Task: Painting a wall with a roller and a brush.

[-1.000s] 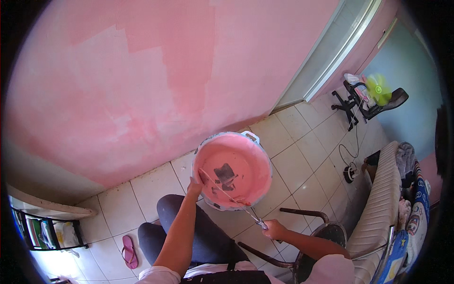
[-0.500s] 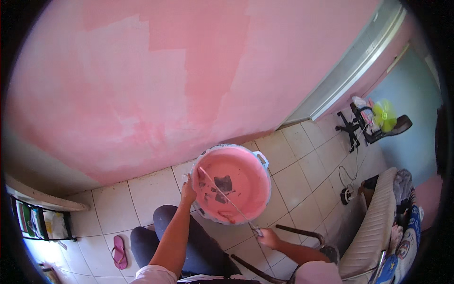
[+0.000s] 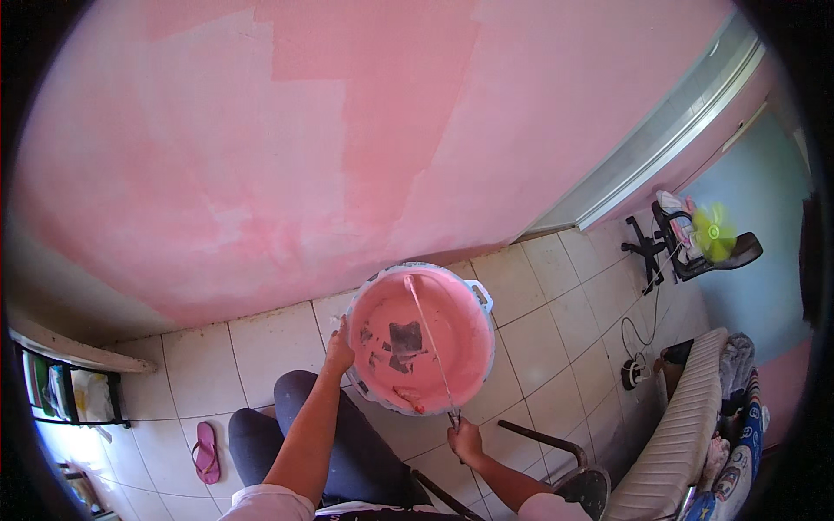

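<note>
A round plastic tub, coated inside with pink paint and marked with dark patches, rests in front of my knees near the pink wall. My left hand grips the tub's left rim. Low right of the tub, my right hand is closed on the handle of a long thin pale rod, which crosses the tub's inside to a short paint-coated end near the far rim.
A chair frame stands by my right arm, with a cushioned seat piled with fabric beyond it. At right, a green fan sits on a black chair, its cord on the tiles. A rack and pink flip-flop lie left.
The rod's far end has swung right, from the tub's left side to the upper middle. My right hand has shifted left. My left hand still holds the rim.
</note>
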The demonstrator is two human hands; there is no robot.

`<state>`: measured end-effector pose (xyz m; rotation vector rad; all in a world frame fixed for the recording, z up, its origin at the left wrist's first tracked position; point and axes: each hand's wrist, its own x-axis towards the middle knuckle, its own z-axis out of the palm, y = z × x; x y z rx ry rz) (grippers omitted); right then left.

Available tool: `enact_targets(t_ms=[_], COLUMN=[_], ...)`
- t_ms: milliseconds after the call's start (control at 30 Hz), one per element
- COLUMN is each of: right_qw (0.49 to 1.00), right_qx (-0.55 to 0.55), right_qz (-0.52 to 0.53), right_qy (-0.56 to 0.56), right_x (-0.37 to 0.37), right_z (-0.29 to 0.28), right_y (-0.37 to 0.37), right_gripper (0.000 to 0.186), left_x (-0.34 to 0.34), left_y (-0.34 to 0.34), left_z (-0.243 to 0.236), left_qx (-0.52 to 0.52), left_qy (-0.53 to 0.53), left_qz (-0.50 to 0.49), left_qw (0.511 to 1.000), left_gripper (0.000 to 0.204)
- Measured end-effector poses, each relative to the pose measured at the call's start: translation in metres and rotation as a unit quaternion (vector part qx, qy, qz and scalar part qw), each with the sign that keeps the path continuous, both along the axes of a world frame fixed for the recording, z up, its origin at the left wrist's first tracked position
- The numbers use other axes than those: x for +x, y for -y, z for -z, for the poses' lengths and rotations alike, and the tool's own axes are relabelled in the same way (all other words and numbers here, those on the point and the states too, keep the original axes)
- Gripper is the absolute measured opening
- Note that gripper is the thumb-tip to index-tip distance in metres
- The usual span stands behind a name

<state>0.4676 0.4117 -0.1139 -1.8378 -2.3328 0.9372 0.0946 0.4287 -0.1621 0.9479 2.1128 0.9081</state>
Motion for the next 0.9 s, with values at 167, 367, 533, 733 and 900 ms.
enact_targets(t_ms=[167,367,533,733,900], right_qw=[1.0,0.99,0.985,0.989,0.956], right_qx=[0.013,-0.122,-0.104,-0.136,-0.258], right_qz=[-0.025,-0.044,-0.134,-0.019,0.118], right_qy=[0.0,-0.063,-0.039,-0.058,-0.072], right_x=[-0.015,-0.019,0.012,-0.033,-0.079], right_z=[-0.004,0.014,-0.015,-0.001,-0.034], right_y=[0.004,0.034,0.059,0.053,0.043], right_gripper=[0.018,0.022,0.024,0.025,0.018], left_x=[-0.009,-0.007,-0.01,-0.012,-0.012], left_y=[0.005,-0.003,-0.004,-0.002,-0.001], left_z=[0.011,0.012,0.008,0.016,0.008], left_qx=[0.025,0.018,0.0,0.018,0.01], left_qy=[0.018,0.032,0.017,0.028,0.069], left_qz=[-0.001,0.0,0.007,0.008,0.004], left_qw=[1.0,0.999,1.0,0.999,0.998], left_gripper=[0.081,0.083,0.083,0.081,0.081])
